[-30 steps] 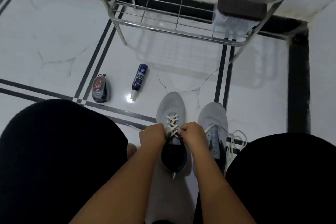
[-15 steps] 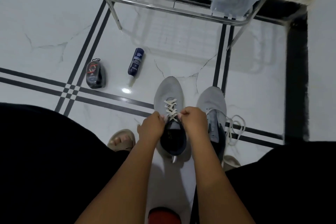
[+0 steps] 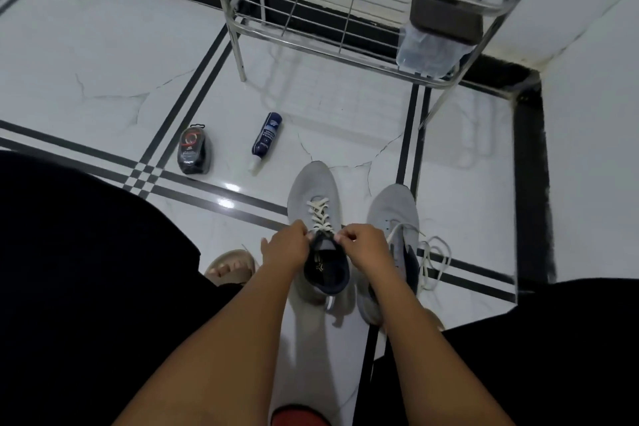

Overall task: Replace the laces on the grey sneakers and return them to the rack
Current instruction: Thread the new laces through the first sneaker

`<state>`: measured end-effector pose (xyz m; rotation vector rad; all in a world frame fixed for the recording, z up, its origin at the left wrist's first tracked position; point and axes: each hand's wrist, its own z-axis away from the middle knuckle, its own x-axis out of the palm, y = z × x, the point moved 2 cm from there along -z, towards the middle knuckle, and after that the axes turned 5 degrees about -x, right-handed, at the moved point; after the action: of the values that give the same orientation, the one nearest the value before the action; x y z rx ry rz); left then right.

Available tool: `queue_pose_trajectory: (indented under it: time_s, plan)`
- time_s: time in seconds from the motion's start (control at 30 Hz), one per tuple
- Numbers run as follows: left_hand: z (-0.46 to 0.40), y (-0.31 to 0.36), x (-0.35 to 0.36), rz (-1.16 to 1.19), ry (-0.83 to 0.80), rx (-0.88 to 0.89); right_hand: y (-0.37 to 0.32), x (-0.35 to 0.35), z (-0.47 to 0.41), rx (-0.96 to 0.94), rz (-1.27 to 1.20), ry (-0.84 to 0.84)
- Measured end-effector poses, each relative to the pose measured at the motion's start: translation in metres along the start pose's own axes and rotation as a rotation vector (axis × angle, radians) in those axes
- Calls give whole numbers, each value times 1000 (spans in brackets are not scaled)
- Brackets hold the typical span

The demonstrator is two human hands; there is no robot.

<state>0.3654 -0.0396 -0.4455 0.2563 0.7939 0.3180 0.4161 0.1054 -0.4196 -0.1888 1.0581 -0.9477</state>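
Both forearms reaching down, left hand (image 3: 287, 247) and right hand (image 3: 366, 245) close together — fingers curled, pinching

Floor (image 3: 103, 55): white marble-look tiles crossed by paired black stripes, black border along the wall.
Rack (image 3: 238, 41): metal wire shelves, legs standing on the floor by the far wall.
Left sneaker (image 3: 313, 187): grey, toe toward the rack.
Right sneaker (image 3: 392, 207): just beside it, white lace (image 3: 435, 259) spilled onto the tile.
Blue bottle (image 3: 266, 140): lying down.
Black polish case (image 3: 193, 152): near the stripe crossing.

Print on the blue bottle (image 3: 266, 136) is unreadable.
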Motion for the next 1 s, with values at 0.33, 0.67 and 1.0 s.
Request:
queue_pose_trajectory:
  time_s: [0.33,0.67,1.0]
  plan:
    - [4,-20,-2,219,81,-37,-2,57,21,108,-175,90]
    - [16,-34,7,310,124,-201,21,68,27,154,-190,86]
    - [35,-28,8,197,44,-201,8,61,43,88,75,81]
